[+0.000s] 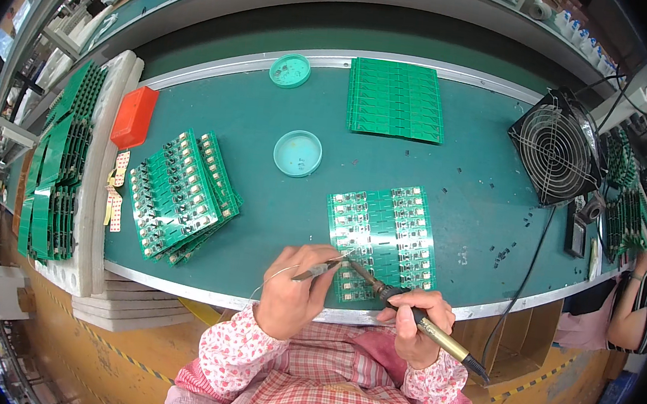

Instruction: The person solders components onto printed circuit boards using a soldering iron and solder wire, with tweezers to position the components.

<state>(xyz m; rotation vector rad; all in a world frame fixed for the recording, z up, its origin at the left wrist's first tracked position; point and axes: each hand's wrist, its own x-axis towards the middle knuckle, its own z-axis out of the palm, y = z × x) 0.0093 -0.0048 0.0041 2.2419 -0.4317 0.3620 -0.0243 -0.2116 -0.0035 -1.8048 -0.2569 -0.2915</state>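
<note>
My right hand [423, 321] is closed around a soldering iron [446, 342] with a gold-coloured handle, its tip pointing up and left onto a green circuit board panel [383, 227]. My left hand [291, 291] pinches tweezers [315, 270], whose points meet the iron tip near the panel's left column of parts. A thin solder wire [273, 276] loops by the same hand and runs towards the tip. The panel lies flat near the table's front edge and carries rows of small white and black parts. The exact joint under the tip is too small to make out.
Populated boards [180, 196] are stacked at left beside a red bin [134, 117]. Bare green panels [397, 100] lie at the back. Two round turquoise dishes [298, 153] stand mid-table. A black fan [555, 146] sits right, near scattered black parts [501, 254] and a cable. Another person is at right.
</note>
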